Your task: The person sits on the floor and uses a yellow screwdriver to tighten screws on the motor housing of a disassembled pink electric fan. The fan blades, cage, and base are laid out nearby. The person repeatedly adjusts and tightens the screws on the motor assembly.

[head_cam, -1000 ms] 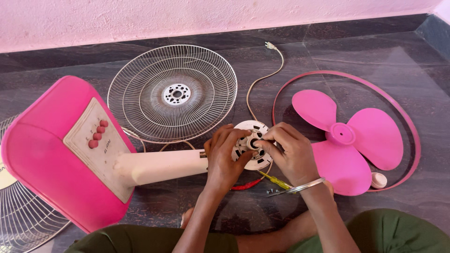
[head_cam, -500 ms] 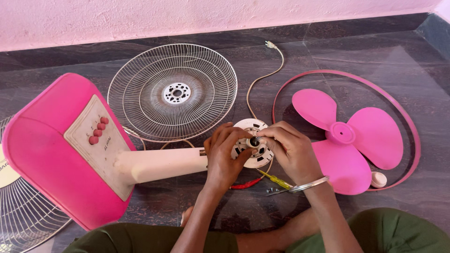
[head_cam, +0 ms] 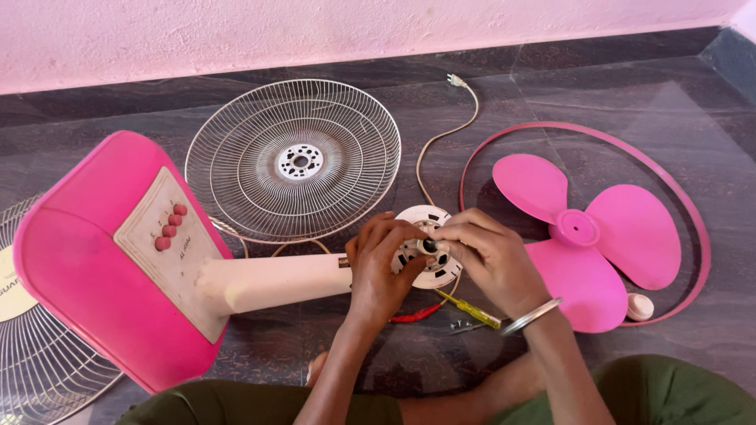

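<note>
A dismantled pink table fan lies on its side on the dark floor. Its pink base (head_cam: 87, 267) with a cream button panel points left, and the cream neck (head_cam: 276, 282) runs right to the white round motor housing (head_cam: 429, 248). My left hand (head_cam: 378, 271) wraps the left side of the housing. Fingers of my right hand (head_cam: 488, 260) pinch at the housing's centre hub; a metal bangle sits on that wrist. Under my hands lie a yellow-handled screwdriver (head_cam: 472, 311), a red tool or wire (head_cam: 417, 313) and small screws (head_cam: 458, 323).
A white wire grille (head_cam: 293, 161) lies behind the neck. A pink three-blade propeller (head_cam: 587, 236) sits inside a pink ring (head_cam: 693, 228) at right, with a small cream cap (head_cam: 639, 306). Another grille (head_cam: 31, 370) lies at lower left. A power cord (head_cam: 453, 118) runs toward the pink wall.
My hands stay on the motor housing; the fingers have shifted slightly around its centre hub. Nothing else has moved.
</note>
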